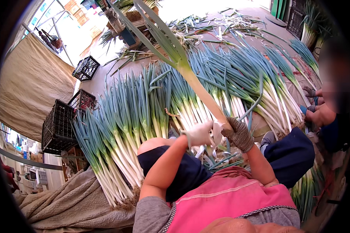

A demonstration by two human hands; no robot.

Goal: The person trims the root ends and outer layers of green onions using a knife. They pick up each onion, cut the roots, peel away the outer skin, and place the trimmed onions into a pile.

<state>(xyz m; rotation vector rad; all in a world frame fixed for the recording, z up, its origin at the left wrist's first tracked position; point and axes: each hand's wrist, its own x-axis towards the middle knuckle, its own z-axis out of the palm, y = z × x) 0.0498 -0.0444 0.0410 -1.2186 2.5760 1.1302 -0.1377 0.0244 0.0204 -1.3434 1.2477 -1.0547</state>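
One large green onion (202,93) is held up aslant in front of me, its green leaves toward the top of the view. My right hand (239,134), in a grey knit glove, is closed round its lower end. My left hand (202,134), in a pale glove, is at the same end, with a whitish strip of peel by its fingers; whether it grips the stalk or only the peel I cannot tell. Rows of green onions (128,145) lie beyond my knees, roots toward me. Loose leaves and peelings (221,160) lie between my legs.
Black plastic crates (59,126) stand at the left beside a brown cloth (75,201). At the right sits a co-worker (323,115) with gloved hands near other onions. Trimmed leaves (236,21) are strewn over the far floor. More onions (306,186) lie to my lower right.
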